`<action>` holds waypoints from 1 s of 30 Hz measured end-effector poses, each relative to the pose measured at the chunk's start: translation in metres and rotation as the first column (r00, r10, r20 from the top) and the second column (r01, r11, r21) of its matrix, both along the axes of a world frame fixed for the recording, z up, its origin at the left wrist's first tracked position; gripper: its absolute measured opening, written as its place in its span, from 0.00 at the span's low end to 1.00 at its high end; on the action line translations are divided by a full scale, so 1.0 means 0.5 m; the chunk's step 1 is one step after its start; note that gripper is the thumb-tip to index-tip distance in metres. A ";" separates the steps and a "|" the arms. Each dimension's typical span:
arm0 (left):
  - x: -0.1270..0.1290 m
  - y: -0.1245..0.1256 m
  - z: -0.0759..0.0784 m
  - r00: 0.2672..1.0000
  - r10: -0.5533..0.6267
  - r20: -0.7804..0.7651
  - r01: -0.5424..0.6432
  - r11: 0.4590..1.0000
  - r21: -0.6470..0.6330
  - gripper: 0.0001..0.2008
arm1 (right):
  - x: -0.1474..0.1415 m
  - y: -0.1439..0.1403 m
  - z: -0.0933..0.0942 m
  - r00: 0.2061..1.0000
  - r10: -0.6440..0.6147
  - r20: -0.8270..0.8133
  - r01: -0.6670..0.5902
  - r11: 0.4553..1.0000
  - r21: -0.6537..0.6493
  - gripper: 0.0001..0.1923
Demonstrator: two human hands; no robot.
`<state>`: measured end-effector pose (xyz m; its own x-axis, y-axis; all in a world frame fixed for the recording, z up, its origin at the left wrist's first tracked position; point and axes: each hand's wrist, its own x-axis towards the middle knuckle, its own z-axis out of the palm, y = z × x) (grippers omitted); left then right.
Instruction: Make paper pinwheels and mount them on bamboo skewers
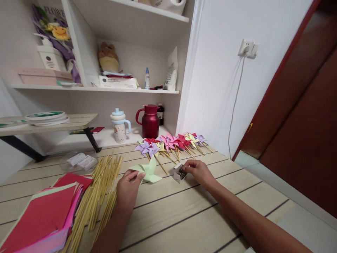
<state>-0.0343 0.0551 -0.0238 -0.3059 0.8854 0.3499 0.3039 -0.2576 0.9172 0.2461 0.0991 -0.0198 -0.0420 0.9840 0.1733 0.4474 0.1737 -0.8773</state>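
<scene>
My left hand (131, 183) pinches a pale green paper pinwheel (150, 170) by one side, just above the table, its blades folded toward the middle. To the right, my right hand (197, 170) has its fingertips at the mouth of a small open white box (178, 175). Small dark metallic pieces, which look like pushpins, lie in that box. The right fingers are bent together at the pieces; whether one is between them is hidden. Behind both hands lies a row of finished pinwheels (168, 141) on sticks, in red, pink, purple and yellow.
Thin wooden sticks (92, 196) lie in a heap left of my left hand, beside stacked coloured paper sheets (42, 214). A clear container (79, 161) sits behind them. A red jug (150, 123) and a lidded cup (120, 128) stand at the back, below shelves.
</scene>
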 end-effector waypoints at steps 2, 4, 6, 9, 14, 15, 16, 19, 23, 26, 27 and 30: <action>0.000 0.001 -0.001 1.000 -0.001 0.007 0.001 1.000 -0.002 0.11 | -0.004 -0.001 0.000 0.999 0.016 -0.039 -0.016 1.000 -0.019 0.10; 0.000 0.002 -0.003 1.000 -0.002 0.011 0.002 1.000 -0.005 0.11 | -0.010 -0.003 0.000 0.996 0.036 -0.076 -0.039 0.999 -0.034 0.11; 0.000 0.003 -0.005 1.000 -0.005 0.016 0.005 1.000 -0.007 0.11 | -0.015 -0.003 -0.001 0.993 0.052 -0.102 -0.057 0.997 -0.045 0.12; 0.001 0.004 -0.006 1.000 -0.005 0.025 0.005 1.000 -0.008 0.10 | -0.016 -0.003 0.002 0.992 0.049 -0.115 -0.055 0.997 -0.051 0.14; 0.003 -0.001 -0.003 0.998 -0.003 0.058 0.003 1.000 -0.007 0.10 | -0.023 -0.045 0.037 0.996 0.038 -0.076 -0.038 0.999 0.005 0.12; 0.003 -0.001 -0.003 0.998 -0.002 0.067 0.002 1.000 -0.007 0.11 | -0.032 -0.062 0.046 0.996 0.059 -0.060 -0.058 0.998 0.020 0.11; 0.002 -0.002 -0.002 0.997 0.001 0.075 0.000 1.000 -0.008 0.11 | -0.043 -0.080 0.054 0.992 0.125 -0.029 -0.124 0.992 0.033 0.08; 0.000 -0.001 -0.003 0.995 0.021 0.095 -0.020 1.000 -0.010 0.12 | -0.093 -0.122 0.060 0.845 0.515 0.145 -0.518 0.855 -0.018 0.08; -0.002 0.001 -0.008 0.994 0.048 0.100 -0.047 0.999 -0.006 0.13 | -0.156 -0.124 0.043 0.686 0.660 0.307 -0.688 0.726 -0.024 0.11; -0.001 0.003 -0.010 0.994 0.048 0.097 -0.048 0.999 0.001 0.12 | -0.174 -0.106 0.037 0.617 0.643 0.455 -0.723 0.691 0.003 0.10; -0.001 0.003 -0.009 0.994 0.048 0.098 -0.048 0.999 0.002 0.12 | -0.175 -0.101 0.038 0.592 0.640 0.490 -0.736 0.677 0.005 0.10; 0.001 0.002 -0.007 0.994 0.052 0.099 -0.051 0.999 -0.005 0.11 | -0.168 -0.094 0.043 0.550 0.648 0.527 -0.759 0.651 -0.009 0.08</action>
<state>-0.0339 0.0559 -0.0273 -0.3843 0.8682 0.3139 0.2242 -0.2421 0.9440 0.1619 0.0522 0.0014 -0.8302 0.5452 0.1165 0.4205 0.7497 -0.5110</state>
